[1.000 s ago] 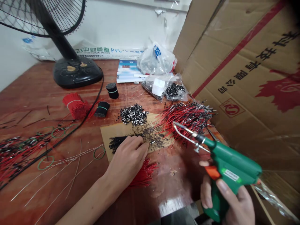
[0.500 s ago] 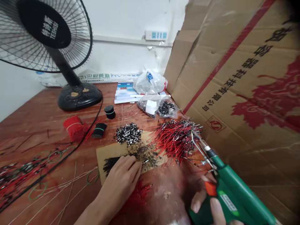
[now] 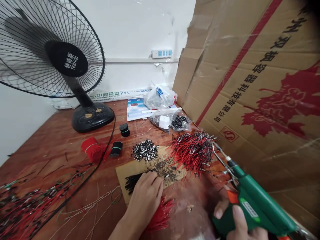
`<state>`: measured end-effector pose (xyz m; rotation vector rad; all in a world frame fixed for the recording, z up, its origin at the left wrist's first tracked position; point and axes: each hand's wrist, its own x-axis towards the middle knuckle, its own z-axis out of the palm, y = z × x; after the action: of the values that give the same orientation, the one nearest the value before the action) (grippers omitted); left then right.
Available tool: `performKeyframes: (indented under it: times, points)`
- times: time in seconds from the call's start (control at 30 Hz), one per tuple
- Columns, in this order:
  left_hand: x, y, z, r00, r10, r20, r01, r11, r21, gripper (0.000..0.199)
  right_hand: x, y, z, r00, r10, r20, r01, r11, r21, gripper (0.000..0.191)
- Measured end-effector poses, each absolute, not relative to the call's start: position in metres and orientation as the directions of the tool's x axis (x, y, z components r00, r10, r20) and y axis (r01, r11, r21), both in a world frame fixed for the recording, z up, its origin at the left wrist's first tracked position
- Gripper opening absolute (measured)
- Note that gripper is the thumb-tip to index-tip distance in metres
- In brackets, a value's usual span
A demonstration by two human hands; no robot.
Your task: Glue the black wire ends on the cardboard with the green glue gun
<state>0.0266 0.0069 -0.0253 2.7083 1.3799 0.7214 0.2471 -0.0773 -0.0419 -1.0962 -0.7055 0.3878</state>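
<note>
My left hand [image 3: 147, 195] rests over the tan board [image 3: 122, 163], its fingers curled together and pointing down. A small silver-ended piece [image 3: 167, 176] shows just beyond the fingertips; what they pinch is hidden. Black wires [image 3: 132, 182] lie beside the knuckles, and loose red wires [image 3: 163, 213] stick out from under the palm. My right hand [image 3: 237, 220] grips a green soldering gun [image 3: 262, 203] with an orange trigger. The gun's metal tip points up and left, close to a heap of red wires with black-and-silver ends [image 3: 192, 150].
Small black-and-silver parts [image 3: 145, 150] are piled behind the board. Bundled red wires [image 3: 92, 149], black bundles [image 3: 116, 149] and the fan [image 3: 92, 116] with its cable stand left. Tangled wires [image 3: 32, 206] lie front left. Plastic bags [image 3: 160, 96] lie at the back; a cardboard box [image 3: 225, 83] walls the right.
The camera view has shifted, so the scene sits further right and mostly lower. More red wires show beside my left palm. My right hand still holds the soldering gun.
</note>
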Motion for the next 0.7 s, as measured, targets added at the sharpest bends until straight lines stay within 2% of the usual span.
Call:
performKeyframes:
  times: [0.23,0.37,0.53,0.7]
  points:
    - [0.025,0.011,-0.024,0.448,0.807,0.386,0.759,-0.571,0.312,0.014,0.254,-0.083,-0.055,0.685,0.628,0.369,0.112,0.41,-0.905,0.012]
    - [0.024,0.012,-0.026,0.461,0.797,0.391,0.752,-0.584,0.304,0.013,0.254,-0.084,-0.056,0.682,0.637,0.36,0.098,0.408,-0.908,0.01]
    - [0.024,0.013,-0.024,0.465,0.797,0.387,0.754,-0.585,0.3,0.013,0.252,-0.081,-0.049,0.7,0.634,0.33,0.055,0.412,-0.909,0.019]
    - [0.026,0.01,-0.021,0.478,0.794,0.377,0.759,-0.589,0.278,0.014,0.25,-0.081,-0.035,0.661,0.678,0.321,0.021,0.41,-0.912,0.013]
